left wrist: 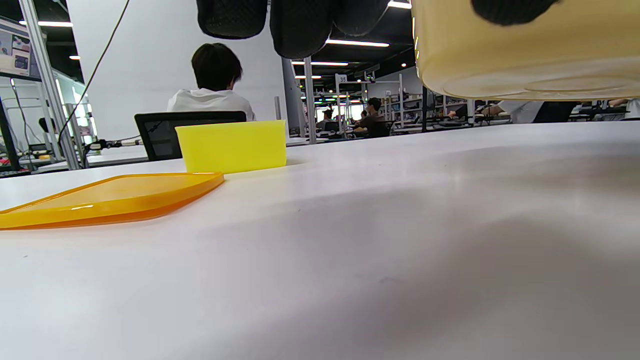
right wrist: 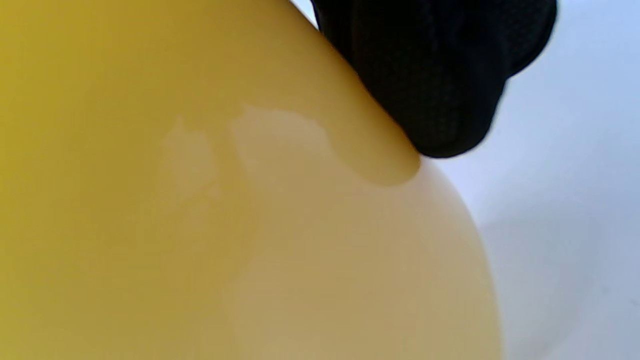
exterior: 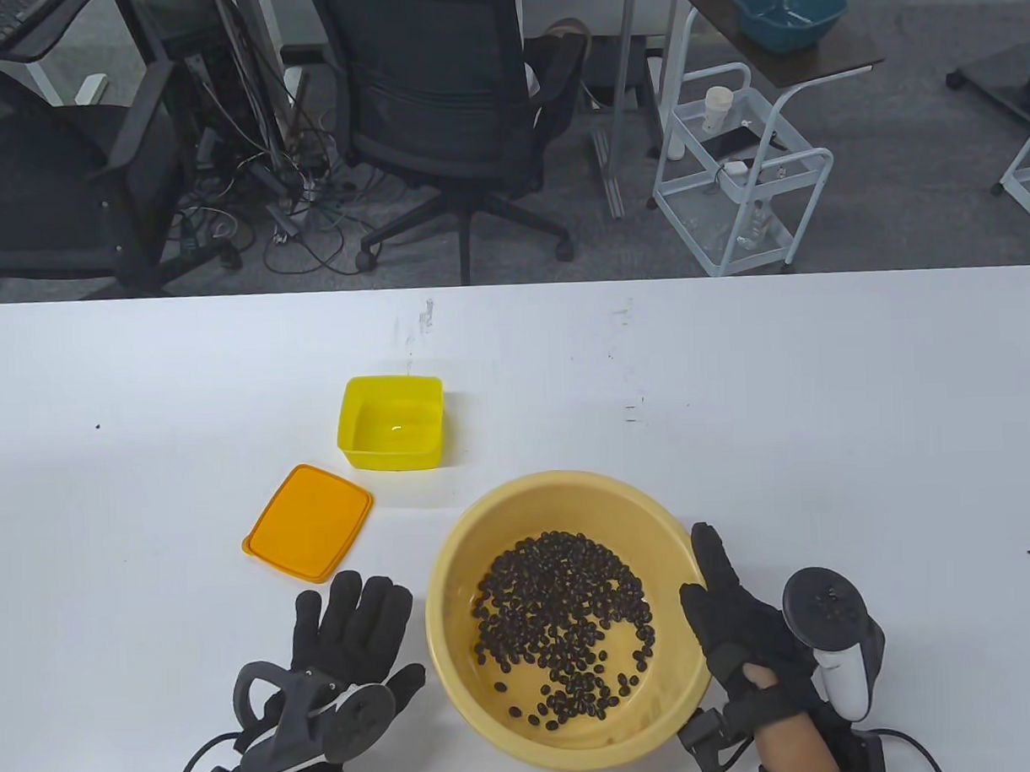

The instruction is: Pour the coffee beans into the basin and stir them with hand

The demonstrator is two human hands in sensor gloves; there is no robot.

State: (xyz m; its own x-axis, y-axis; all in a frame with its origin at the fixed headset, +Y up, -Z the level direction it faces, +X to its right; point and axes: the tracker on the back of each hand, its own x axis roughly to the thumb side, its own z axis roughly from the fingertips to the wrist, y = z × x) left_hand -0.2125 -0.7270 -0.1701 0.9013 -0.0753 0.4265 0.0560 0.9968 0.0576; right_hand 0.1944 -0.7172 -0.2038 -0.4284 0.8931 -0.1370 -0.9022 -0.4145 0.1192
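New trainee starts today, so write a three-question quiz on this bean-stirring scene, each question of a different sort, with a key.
1. True or false: the yellow box still holds beans.
2. The orange lid lies: A) on the box; B) on the table beside it; C) in the basin.
3. Which of the hands rests against the basin wall?

Key: 1. False; the coffee beans are in the basin. 2. B. 3. The right hand; the left hand lies flat alongside.

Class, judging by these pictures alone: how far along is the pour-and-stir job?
Done: the coffee beans lie in the basin, and the yellow box sits empty beside its lid. In hand: the right hand rests against the basin's rim; the left hand lies open on the table. Left: no hand is among the beans, so stirring may remain.
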